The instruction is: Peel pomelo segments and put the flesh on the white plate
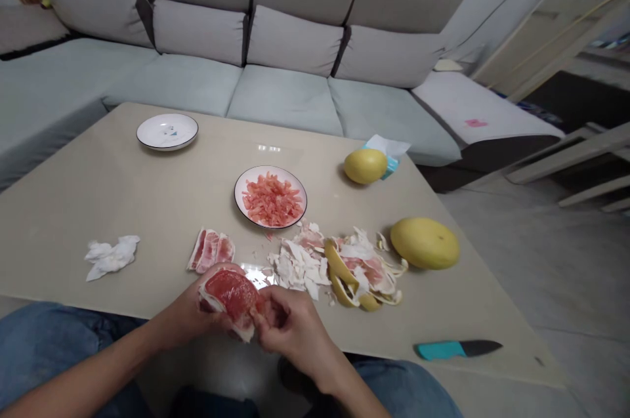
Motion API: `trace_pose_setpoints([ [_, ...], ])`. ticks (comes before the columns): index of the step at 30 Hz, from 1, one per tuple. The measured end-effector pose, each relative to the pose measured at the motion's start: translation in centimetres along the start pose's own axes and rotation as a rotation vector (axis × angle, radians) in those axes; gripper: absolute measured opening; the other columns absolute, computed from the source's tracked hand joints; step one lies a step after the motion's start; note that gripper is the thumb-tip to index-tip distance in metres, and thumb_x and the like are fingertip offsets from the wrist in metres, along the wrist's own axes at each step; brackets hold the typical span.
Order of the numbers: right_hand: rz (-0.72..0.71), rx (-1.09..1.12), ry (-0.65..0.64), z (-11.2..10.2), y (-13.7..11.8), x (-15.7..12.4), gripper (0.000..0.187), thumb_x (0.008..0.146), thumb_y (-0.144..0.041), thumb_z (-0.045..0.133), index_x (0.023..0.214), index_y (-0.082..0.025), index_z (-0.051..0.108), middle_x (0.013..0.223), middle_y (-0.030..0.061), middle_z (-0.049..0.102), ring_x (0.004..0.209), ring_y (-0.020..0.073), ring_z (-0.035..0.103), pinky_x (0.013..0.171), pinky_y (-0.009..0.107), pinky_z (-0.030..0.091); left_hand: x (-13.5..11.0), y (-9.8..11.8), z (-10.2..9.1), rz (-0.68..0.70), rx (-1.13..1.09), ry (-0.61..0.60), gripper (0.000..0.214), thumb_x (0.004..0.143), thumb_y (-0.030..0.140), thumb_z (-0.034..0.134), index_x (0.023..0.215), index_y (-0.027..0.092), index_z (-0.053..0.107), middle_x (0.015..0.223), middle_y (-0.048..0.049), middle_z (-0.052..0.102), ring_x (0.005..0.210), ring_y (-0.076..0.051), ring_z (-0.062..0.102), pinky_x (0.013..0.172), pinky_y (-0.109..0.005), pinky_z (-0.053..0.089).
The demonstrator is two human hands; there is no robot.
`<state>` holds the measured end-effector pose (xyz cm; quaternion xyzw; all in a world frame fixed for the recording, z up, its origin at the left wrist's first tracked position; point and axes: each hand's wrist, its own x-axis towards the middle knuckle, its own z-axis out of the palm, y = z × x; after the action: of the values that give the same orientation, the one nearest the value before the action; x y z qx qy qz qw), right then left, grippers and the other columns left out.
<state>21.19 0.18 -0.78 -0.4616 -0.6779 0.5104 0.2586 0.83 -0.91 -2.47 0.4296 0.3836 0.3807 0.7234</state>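
Note:
A red pomelo segment (231, 293) with white membrane on its edges is gripped between both my hands at the table's near edge. My left hand (189, 313) cups it from the left and below. My right hand (290, 326) pinches its right end, fingers curled. Just beyond lie two or three unpeeled segments (210, 250), a pile of white membrane scraps (298, 266) and yellow peel pieces (357, 273). A white plate (270, 196) heaped with red pomelo flesh stands farther back in the middle.
Beige table (98, 195). Two whole yellow pomelos (424, 243) (365, 165) on the right, tissue pack (391, 149) behind one. Teal-handled knife (457, 348) near right front edge. Crumpled tissue (111, 256) left. Empty white plate (167, 131) far left. Grey sofa (275, 44) behind.

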Motion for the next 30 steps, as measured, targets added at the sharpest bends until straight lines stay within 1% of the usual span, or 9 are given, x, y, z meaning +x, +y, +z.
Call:
trace_pose_setpoints([
  [4, 0.102, 0.324, -0.151, -0.5, 0.1, -0.1, 0.007, 0.078, -0.025, 0.060, 0.082, -0.018, 0.060, 0.059, -0.0048, 0.052, 0.048, 0.0086, 0.049, 0.047, 0.020, 0.038, -0.1, -0.3, -0.5, -0.006, -0.048, -0.001, 0.058, 0.062, 0.046, 0.082, 0.110, 0.020, 0.061, 0.088, -0.0035, 0.071, 0.082, -0.022, 0.064, 0.076, -0.032, 0.049],
  [7, 0.116, 0.431, -0.174, -0.5, 0.1, -0.1, 0.017, 0.084, -0.035, 0.059, 0.089, -0.019, 0.060, 0.063, -0.0028, 0.056, 0.051, 0.0103, 0.053, 0.052, 0.022, 0.044, -0.2, -0.4, -0.7, -0.007, -0.040, 0.013, 0.059, 0.065, 0.045, 0.081, 0.113, 0.019, 0.060, 0.094, -0.0066, 0.071, 0.083, -0.023, 0.065, 0.076, -0.032, 0.050],
  [10, 0.094, 0.376, -0.114, -0.1, 0.0, -0.1, 0.019, 0.086, -0.036, 0.058, 0.095, -0.019, 0.060, 0.067, -0.0020, 0.058, 0.054, 0.0107, 0.053, 0.053, 0.022, 0.045, -0.3, -0.3, -0.8, 0.021, 0.002, 0.078, 0.065, 0.067, 0.036, 0.081, 0.123, 0.022, 0.052, 0.104, -0.0073, 0.070, 0.089, -0.023, 0.065, 0.081, -0.032, 0.049],
  [12, 0.069, 0.285, -0.014, 0.3, 0.0, -0.1, 0.020, 0.082, -0.033, 0.064, 0.098, -0.021, 0.060, 0.072, -0.0018, 0.060, 0.056, 0.0102, 0.052, 0.052, 0.020, 0.043, -0.3, -0.3, -0.7, 0.029, 0.025, 0.117, 0.066, 0.067, 0.033, 0.082, 0.124, 0.022, 0.051, 0.104, -0.0071, 0.070, 0.092, -0.023, 0.065, 0.082, -0.032, 0.050],
  [14, 0.074, 0.202, 0.085, 0.6, 0.0, -0.1, 0.024, 0.076, -0.031, 0.071, 0.095, -0.021, 0.060, 0.073, -0.0021, 0.061, 0.054, 0.0094, 0.051, 0.049, 0.019, 0.039, -0.3, -0.2, -0.7, 0.025, 0.038, 0.136, 0.067, 0.066, 0.033, 0.082, 0.123, 0.022, 0.050, 0.102, -0.0072, 0.070, 0.093, -0.024, 0.066, 0.082, -0.031, 0.050],
  [16, 0.119, 0.207, 0.115, 0.6, 0.0, -0.1, 0.023, 0.074, -0.032, 0.073, 0.089, -0.020, 0.061, 0.068, -0.0026, 0.060, 0.052, 0.0088, 0.049, 0.046, 0.019, 0.037, -0.3, -0.2, -0.6, 0.020, 0.035, 0.141, 0.068, 0.065, 0.034, 0.083, 0.123, 0.022, 0.050, 0.104, -0.0078, 0.070, 0.095, -0.025, 0.066, 0.083, -0.032, 0.050],
  [22, 0.244, 0.605, -0.085, -0.4, 0.0, 0.2, 0.033, 0.075, -0.045, 0.073, 0.091, -0.018, 0.063, 0.064, -0.0021, 0.060, 0.055, 0.0110, 0.058, 0.053, 0.023, 0.049, -0.1, -0.1, -0.4, 0.005, -0.045, 0.134, 0.076, 0.062, 0.043, 0.083, 0.126, 0.021, 0.048, 0.106, -0.0089, 0.070, 0.093, -0.026, 0.066, 0.081, -0.036, 0.051],
  [26, 0.222, 0.719, -0.175, -1.1, 0.2, 0.4, 0.035, 0.074, -0.046, 0.075, 0.092, -0.018, 0.066, 0.068, -0.0013, 0.063, 0.057, 0.0109, 0.060, 0.055, 0.024, 0.052, -0.1, 0.0, -0.3, -0.038, -0.104, 0.139, 0.081, 0.060, 0.047, 0.083, 0.128, 0.020, 0.048, 0.101, -0.0098, 0.071, 0.084, -0.028, 0.067, 0.074, -0.038, 0.052],
  [30, 0.214, 0.829, -0.247, -1.4, 0.7, 0.7, 0.039, 0.074, -0.046, 0.075, 0.098, -0.016, 0.066, 0.076, 0.0019, 0.067, 0.056, 0.0093, 0.060, 0.053, 0.022, 0.053, -0.2, 0.5, -0.4, -0.063, -0.158, 0.121, 0.082, 0.060, 0.049, 0.083, 0.129, 0.022, 0.048, 0.097, -0.0084, 0.071, 0.083, -0.028, 0.067, 0.074, -0.040, 0.053],
])
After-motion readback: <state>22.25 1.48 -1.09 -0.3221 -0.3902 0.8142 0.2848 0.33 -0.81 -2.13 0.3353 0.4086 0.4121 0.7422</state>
